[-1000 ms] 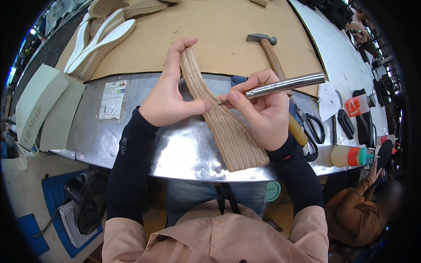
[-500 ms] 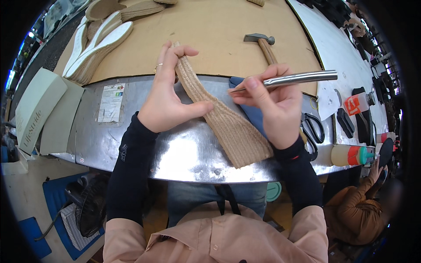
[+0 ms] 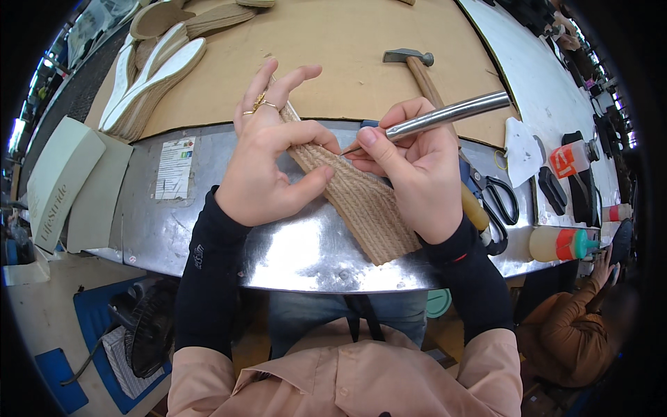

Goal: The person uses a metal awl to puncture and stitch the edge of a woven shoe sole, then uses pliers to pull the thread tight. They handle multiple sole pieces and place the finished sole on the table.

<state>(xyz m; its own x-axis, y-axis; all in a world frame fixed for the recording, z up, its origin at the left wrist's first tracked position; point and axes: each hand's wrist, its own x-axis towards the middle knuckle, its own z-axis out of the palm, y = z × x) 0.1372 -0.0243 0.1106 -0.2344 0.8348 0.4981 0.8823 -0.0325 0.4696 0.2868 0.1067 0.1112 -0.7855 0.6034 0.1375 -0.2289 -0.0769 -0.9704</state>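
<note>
In the head view, the wedge (image 3: 372,219), braided and tan, slants over the metal table (image 3: 156,229); whether its wide end rests there cannot be told. The left hand (image 3: 271,163) holds its narrow part, thumb and bent forefinger on it, two other fingers spread beyond it. The right hand (image 3: 427,167) pinches a steel tool (image 3: 455,115), its point at or just beside the wedge's upper edge; contact cannot be told. Beyond the wedge lie a hammer (image 3: 424,78) and, to its left, soles (image 3: 153,87); to its right, scissors (image 3: 500,201). The step in hand appears to be work with the point on the braid; the next move seems to call for a steady wedge and the left forefinger clear of the tip.
</note>
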